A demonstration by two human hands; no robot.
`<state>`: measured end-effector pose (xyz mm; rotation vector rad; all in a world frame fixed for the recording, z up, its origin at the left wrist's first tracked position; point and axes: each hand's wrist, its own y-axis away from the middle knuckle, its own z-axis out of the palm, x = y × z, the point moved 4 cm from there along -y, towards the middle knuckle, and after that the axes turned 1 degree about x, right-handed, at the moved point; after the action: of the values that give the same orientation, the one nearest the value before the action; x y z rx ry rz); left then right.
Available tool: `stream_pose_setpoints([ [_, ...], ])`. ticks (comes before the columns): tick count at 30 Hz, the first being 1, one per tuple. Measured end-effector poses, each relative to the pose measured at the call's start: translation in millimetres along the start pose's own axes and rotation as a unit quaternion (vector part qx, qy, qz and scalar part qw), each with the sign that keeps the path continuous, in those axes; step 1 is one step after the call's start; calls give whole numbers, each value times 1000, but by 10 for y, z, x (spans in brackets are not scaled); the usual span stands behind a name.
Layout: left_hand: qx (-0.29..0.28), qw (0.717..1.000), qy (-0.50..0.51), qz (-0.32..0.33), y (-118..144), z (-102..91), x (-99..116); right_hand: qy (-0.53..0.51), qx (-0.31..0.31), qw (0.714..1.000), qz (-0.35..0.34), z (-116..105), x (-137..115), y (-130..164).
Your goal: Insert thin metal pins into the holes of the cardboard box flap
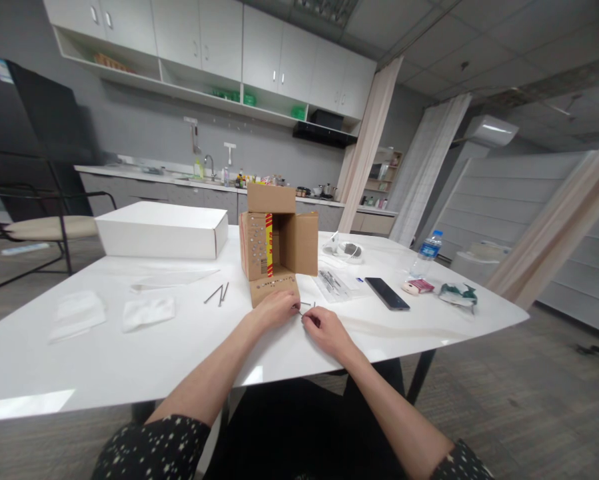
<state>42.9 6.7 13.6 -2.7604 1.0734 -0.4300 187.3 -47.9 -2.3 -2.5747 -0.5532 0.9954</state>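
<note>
1. The left hand (278, 309) and right hand (324, 331) meet near the desk's (104, 347) front edge, fingers pinched narrowly on small nails (306, 308).
2. The open cardboard box (274, 243) stands just behind them.
3. Judgement: grip one nail low, keeping the others apart.

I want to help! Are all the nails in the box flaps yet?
Not all. The cardboard box already shows rows of studs in its left and front flaps. Left hand and right hand are pinching a nail now. Three loose nails wait on the table.
</note>
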Motion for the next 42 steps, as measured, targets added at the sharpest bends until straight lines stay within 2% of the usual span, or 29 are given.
stream_pose_setpoints([
  [8, -7, 997, -72, -13, -13, 173, 13, 4, 1, 1000, -4, 0, -1, -5],
  [11, 10, 998, -54, -18, -22, 205, -47, -1, 1, 1000, -1, 2, 5, -2],
  [15, 38, 999, -1, -30, -52, 146, -99, -4, 2, 1000, -3, -5, -5, 0],
  [19, 64, 998, 9, -22, -67, 88, -63, 0, 0, 1000, -6, 2, 2, 0],
  [25, 42, 998, -1, -36, -65, 78, -19, 3, 2, 1000, -6, 15, 20, -2],
  [30, 54, 997, 18, -43, -55, -8, 25, 4, -1, 1000, -2, -8, -5, 1],
  [42, 70, 994, 59, -58, -34, -61, 15, 7, -1, 1000, 4, -9, -13, 7],
])
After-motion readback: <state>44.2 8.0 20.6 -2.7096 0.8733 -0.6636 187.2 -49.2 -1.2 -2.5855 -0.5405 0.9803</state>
